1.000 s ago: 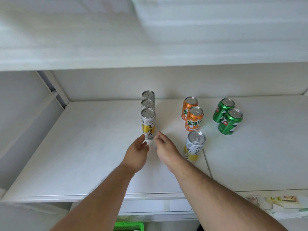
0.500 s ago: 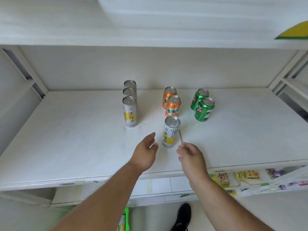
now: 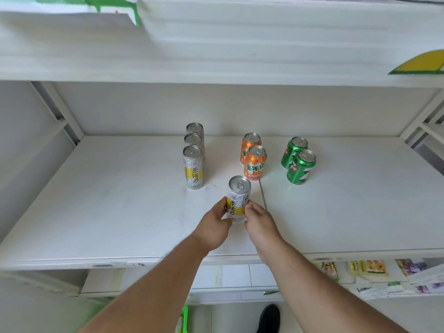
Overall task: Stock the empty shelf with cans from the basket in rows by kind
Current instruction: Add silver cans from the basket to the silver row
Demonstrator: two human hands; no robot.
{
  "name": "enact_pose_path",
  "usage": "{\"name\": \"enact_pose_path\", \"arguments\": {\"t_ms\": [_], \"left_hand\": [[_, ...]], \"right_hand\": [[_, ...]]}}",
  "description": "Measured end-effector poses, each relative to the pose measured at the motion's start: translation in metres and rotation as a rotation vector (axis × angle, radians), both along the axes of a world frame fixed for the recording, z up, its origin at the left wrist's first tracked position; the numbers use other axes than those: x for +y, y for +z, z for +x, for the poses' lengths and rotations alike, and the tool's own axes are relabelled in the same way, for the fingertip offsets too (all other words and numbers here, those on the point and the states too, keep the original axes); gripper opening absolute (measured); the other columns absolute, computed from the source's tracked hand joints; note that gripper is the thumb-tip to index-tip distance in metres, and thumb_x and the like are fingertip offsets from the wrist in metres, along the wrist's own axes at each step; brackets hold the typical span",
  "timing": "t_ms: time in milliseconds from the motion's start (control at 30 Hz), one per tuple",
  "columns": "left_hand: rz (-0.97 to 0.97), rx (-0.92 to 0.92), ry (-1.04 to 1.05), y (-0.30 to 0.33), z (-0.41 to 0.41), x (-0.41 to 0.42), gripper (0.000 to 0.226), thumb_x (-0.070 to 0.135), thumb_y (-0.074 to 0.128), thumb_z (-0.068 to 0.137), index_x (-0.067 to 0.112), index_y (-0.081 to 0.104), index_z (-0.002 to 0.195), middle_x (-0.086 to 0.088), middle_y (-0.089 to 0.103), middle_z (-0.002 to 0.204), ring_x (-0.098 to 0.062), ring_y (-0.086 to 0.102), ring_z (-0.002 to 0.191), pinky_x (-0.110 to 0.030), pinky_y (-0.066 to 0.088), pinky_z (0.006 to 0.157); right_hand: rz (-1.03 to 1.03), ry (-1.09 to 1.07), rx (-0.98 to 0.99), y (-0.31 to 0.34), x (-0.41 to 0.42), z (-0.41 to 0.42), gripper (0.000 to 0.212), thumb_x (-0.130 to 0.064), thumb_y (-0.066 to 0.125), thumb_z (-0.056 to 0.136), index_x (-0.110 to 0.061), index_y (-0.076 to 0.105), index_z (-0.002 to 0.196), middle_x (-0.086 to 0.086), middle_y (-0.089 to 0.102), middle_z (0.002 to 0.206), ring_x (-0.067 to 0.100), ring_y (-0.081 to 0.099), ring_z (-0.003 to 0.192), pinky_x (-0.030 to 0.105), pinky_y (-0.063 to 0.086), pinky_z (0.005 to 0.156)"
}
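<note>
While the white shelf (image 3: 120,212) holds three short rows running from near to far, the risk lies in how closely those rows are packed: the silver-and-yellow row (image 3: 193,159) on the left has three tall thin cans standing one behind another, the orange row (image 3: 254,159) sits in the middle with two, and the green row (image 3: 299,164) on the right also has two. A fourth silver-and-yellow can (image 3: 236,200) stands apart, near the front, just in front of the orange row and to the right of its own kind. It stands upright, long axis vertical, lid and pull tab facing up, its yellow band turned toward the person. The left hand (image 3: 216,227) curls its fingers round the can's left side, and the right hand (image 3: 259,224) presses fingertips against its right side, so both hold it. Judging from this, sliding it left could tip it, since it is tall and narrow. It could also knock the front can of its row into the ones behind. Lifting it carelessly might clip the nearest orange can.
</note>
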State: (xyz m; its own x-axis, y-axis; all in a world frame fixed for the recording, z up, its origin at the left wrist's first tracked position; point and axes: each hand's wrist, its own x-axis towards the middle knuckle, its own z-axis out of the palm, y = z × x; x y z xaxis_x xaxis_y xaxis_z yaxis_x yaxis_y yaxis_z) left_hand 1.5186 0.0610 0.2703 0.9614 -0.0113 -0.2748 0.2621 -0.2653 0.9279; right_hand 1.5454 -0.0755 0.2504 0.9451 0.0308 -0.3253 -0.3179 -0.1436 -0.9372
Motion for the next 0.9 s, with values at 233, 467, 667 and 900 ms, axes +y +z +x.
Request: {"name": "enact_pose_path", "arguments": {"t_ms": [233,467,667,900], "left_hand": [[-0.002,-0.016,0.115,0.001,-0.036,0.054,0.066,0.001,0.044,0.093,0.045,0.051,0.141,0.033,0.059,0.131,0.016,0.047,0.126,-0.017,0.034,0.104],[-0.007,-0.053,0.173,0.000,-0.054,0.080,0.048,0.013,0.046,0.103,0.049,0.052,0.134,0.034,0.059,0.129,0.021,0.046,0.121,-0.009,0.034,0.094],[-0.012,-0.049,0.201,-0.014,-0.054,0.085,0.049,0.024,0.046,0.106,0.034,0.039,0.153,0.021,0.051,0.147,0.004,0.041,0.139,-0.023,0.029,0.115],[-0.008,-0.035,0.181,-0.006,-0.044,0.086,0.040,0.027,0.042,0.108,0.066,0.044,0.118,0.030,0.056,0.132,0.000,0.050,0.131,-0.027,0.034,0.116]], "right_hand": [[0.056,0.191,0.023,0.001,0.056,-0.010,0.035,-0.025,0.043,0.107,-0.040,0.074,0.099,-0.019,0.072,0.116,-0.001,0.060,0.109,0.029,0.043,0.106],[0.051,0.254,0.032,0.000,0.083,-0.015,0.029,-0.025,0.042,0.109,-0.033,0.068,0.120,-0.013,0.068,0.126,0.000,0.059,0.114,0.027,0.041,0.108],[-0.102,0.249,-0.065,-0.008,0.087,-0.022,0.044,-0.039,0.038,0.105,-0.021,0.063,0.136,-0.006,0.066,0.135,0.014,0.058,0.125,0.030,0.043,0.110],[-0.077,0.252,-0.067,-0.007,0.092,-0.012,0.036,-0.029,0.037,0.111,-0.020,0.064,0.133,-0.003,0.068,0.129,0.011,0.059,0.115,0.025,0.042,0.096]]}}
